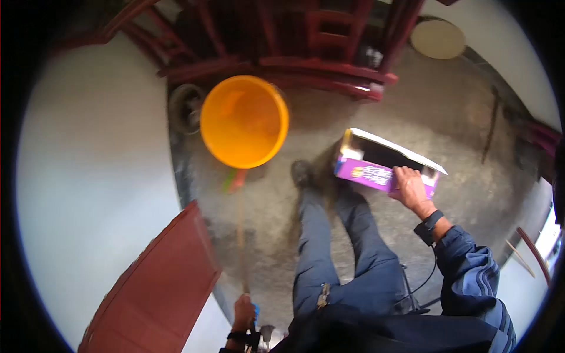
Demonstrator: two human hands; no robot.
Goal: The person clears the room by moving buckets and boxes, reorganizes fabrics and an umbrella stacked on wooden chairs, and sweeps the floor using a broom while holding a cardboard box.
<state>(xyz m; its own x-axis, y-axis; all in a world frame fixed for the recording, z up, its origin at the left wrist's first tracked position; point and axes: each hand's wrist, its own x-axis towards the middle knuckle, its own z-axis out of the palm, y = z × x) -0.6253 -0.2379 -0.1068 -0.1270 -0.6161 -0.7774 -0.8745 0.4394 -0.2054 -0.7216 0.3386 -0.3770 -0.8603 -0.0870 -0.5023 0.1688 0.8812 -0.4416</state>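
Note:
On the right, my right hand [411,187] is closed on the near long side of a purple cardboard box [365,173]. The box is open at the top, its white flap raised along the far side, and its inside looks dark. At the bottom of the view, my left hand [243,313] wraps round a long wooden handle [241,235]. This handle runs forward along the floor to a blurred red and green end [236,180], partly hidden close to the orange bucket [244,122]. The bucket's wide mouth faces me.
Dark red wooden furniture [329,67] stands across the far side. A red panel [156,276] leans in at the lower left beside a white wall [100,165]. A round beige lid-like thing [437,39] is at the far right, and a thin stick [490,126] leans at the right.

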